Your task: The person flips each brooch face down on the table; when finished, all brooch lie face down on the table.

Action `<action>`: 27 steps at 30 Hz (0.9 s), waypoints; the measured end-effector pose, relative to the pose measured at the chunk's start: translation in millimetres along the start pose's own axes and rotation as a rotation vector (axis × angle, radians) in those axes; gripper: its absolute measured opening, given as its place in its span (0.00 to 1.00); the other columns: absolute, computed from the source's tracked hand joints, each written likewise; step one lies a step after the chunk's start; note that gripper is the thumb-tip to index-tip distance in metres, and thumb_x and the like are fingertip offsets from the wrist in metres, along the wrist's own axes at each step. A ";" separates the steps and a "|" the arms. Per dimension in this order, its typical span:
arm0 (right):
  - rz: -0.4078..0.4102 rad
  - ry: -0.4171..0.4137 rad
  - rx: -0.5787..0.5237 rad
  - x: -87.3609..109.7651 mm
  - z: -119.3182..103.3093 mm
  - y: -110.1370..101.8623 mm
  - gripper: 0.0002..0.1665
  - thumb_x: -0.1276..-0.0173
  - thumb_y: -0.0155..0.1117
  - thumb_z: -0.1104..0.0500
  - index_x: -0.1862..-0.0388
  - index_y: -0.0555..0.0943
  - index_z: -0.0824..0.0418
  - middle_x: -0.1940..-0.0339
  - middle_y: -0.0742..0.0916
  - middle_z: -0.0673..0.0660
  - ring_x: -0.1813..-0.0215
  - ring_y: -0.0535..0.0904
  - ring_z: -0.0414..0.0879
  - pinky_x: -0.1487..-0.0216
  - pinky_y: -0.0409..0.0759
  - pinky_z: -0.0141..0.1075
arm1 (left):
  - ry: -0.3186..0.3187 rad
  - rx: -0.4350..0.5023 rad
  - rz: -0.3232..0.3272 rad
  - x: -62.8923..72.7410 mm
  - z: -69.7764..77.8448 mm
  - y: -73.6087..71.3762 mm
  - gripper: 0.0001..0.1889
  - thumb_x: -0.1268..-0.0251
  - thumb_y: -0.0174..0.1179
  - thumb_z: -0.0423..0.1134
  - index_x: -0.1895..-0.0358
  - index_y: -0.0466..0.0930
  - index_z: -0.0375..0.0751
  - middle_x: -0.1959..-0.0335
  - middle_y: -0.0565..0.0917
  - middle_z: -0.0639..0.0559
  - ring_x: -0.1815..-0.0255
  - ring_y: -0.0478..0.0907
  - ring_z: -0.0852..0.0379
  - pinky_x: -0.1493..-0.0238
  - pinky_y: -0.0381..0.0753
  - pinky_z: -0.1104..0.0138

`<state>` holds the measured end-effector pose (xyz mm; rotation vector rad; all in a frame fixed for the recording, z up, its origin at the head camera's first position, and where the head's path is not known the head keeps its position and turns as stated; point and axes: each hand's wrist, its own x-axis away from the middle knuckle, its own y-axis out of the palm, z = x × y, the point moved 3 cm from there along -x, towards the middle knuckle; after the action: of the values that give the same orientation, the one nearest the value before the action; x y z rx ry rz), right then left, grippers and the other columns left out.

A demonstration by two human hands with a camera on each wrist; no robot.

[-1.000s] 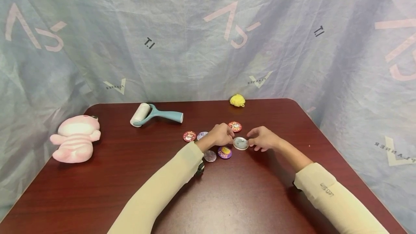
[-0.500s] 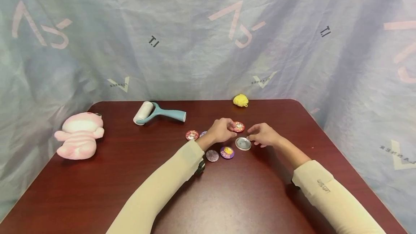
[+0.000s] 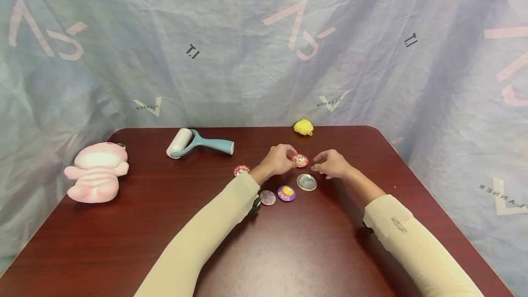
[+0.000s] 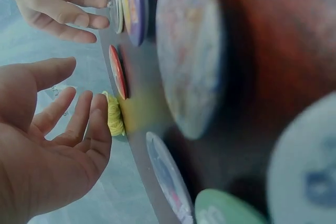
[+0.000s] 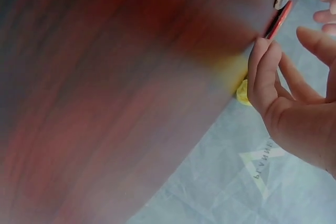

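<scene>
My left hand (image 3: 280, 160) hovers at the left side of a red round badge (image 3: 301, 160), thumb and fingers apart; in the left wrist view its fingers look relaxed and hold nothing. Across from it, my right hand (image 3: 333, 164) is to the right of that badge with loosely bent fingers, and I see nothing in its grasp. Nearer to me lies a badge with its silver back up (image 3: 307, 182). A purple badge with a yellow figure (image 3: 286, 193) and a greyish badge (image 3: 267, 197) lie left of it. My left forearm partly covers another red badge (image 3: 241, 170).
Toward the back of the dark red table (image 3: 264, 251) are a yellow mesh ball (image 3: 303, 127) and a lint roller with a blue handle (image 3: 212, 144). A pink plush toy (image 3: 98, 173) lies at the left. A grey curtain (image 3: 231, 58) hangs behind.
Both hands have left the silver-backed badge and moved slightly away from me, to either side of the red badge. The silver-backed badge stays on the table.
</scene>
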<state>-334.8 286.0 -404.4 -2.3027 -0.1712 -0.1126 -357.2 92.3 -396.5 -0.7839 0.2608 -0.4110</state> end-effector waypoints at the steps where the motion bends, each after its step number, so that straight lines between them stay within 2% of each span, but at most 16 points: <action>1: 0.007 -0.001 -0.002 -1.6 -0.4 0.5 0.21 0.35 0.68 0.60 0.46 0.80 0.70 0.72 0.85 0.58 0.69 0.80 0.45 0.72 0.84 0.37 | -0.009 0.000 -0.002 -1.6 -1.0 -0.4 0.16 0.39 0.68 0.36 0.48 0.82 0.39 0.53 0.86 0.48 0.51 0.80 0.54 0.50 0.78 0.64; 5: 0.012 -0.011 -0.015 -8.6 -3.1 3.7 0.21 0.36 0.68 0.60 0.46 0.81 0.70 0.72 0.85 0.58 0.68 0.81 0.45 0.71 0.84 0.37 | -0.050 -0.007 -0.011 -7.4 -5.4 -1.5 0.16 0.39 0.68 0.36 0.47 0.82 0.39 0.52 0.86 0.49 0.49 0.80 0.54 0.48 0.78 0.63; 13: 0.036 0.000 -0.034 -14.3 -3.8 0.7 0.21 0.37 0.68 0.62 0.46 0.80 0.71 0.71 0.85 0.59 0.68 0.82 0.45 0.70 0.85 0.38 | -0.039 -0.023 -0.021 -19.7 -3.6 -0.7 0.17 0.39 0.68 0.36 0.46 0.82 0.37 0.52 0.86 0.47 0.47 0.80 0.51 0.44 0.76 0.61; 22: 0.031 0.000 -0.045 -20.1 -7.5 4.0 0.21 0.37 0.67 0.63 0.46 0.80 0.71 0.70 0.85 0.60 0.69 0.83 0.46 0.69 0.85 0.37 | -0.091 -0.027 -0.039 -21.8 -4.8 3.2 0.17 0.39 0.69 0.38 0.47 0.83 0.38 0.55 0.86 0.48 0.53 0.81 0.52 0.56 0.80 0.66; 27: 0.033 0.005 -0.034 -22.3 -7.0 5.3 0.21 0.36 0.67 0.62 0.46 0.80 0.71 0.68 0.86 0.62 0.69 0.83 0.47 0.69 0.85 0.38 | -0.115 -0.031 -0.062 -23.0 -4.3 5.4 0.18 0.39 0.69 0.38 0.47 0.83 0.38 0.56 0.86 0.49 0.56 0.80 0.54 0.58 0.79 0.67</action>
<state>-356.2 275.4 -406.6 -2.3375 -0.1294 -0.1052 -377.9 103.4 -401.6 -0.8447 0.1359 -0.4194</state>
